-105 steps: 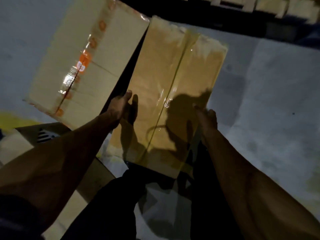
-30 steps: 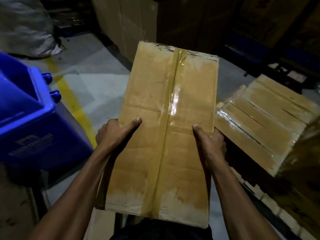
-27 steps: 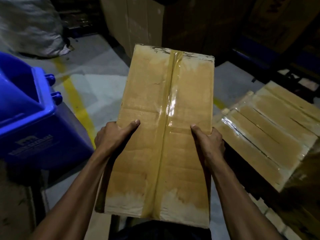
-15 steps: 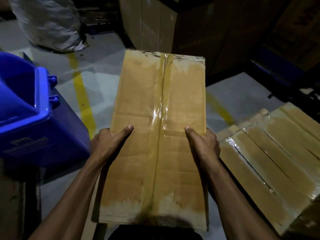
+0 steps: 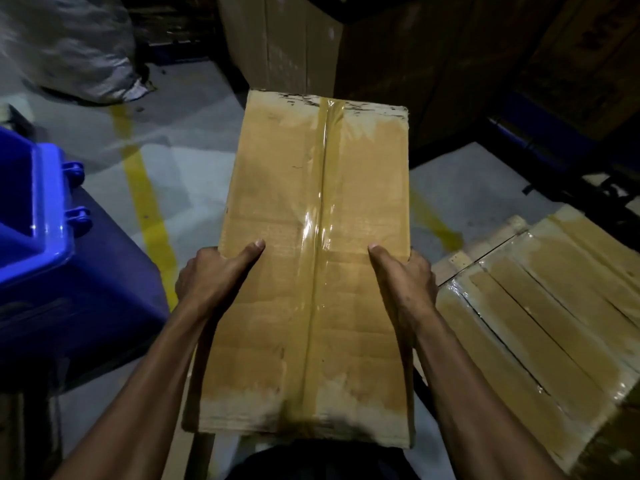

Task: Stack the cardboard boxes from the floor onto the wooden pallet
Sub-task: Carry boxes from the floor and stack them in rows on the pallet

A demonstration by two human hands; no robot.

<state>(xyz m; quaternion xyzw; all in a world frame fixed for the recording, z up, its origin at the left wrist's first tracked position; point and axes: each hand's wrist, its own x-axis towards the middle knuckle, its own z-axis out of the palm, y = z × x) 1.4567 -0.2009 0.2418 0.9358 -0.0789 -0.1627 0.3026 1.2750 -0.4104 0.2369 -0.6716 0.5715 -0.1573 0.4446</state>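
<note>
A long brown cardboard box (image 5: 311,237), sealed down its middle with shiny tape, is held off the floor in front of me. My left hand (image 5: 211,275) grips its left edge, thumb on top. My right hand (image 5: 405,282) grips the right edge the same way. To the right, lower down, lie taped cardboard boxes (image 5: 540,317) side by side; a strip of pale wood (image 5: 457,261), possibly the pallet, shows at their near-left corner.
A blue plastic bin (image 5: 52,265) stands close on the left. Yellow floor lines (image 5: 145,209) cross the grey concrete. Tall stacked cartons (image 5: 294,43) stand behind, a grey sack (image 5: 69,46) at far left, dark racking at far right.
The box came up off the floor in both hands. Over the last second the view has swung left, so the boxes on the right slid further right and down.
</note>
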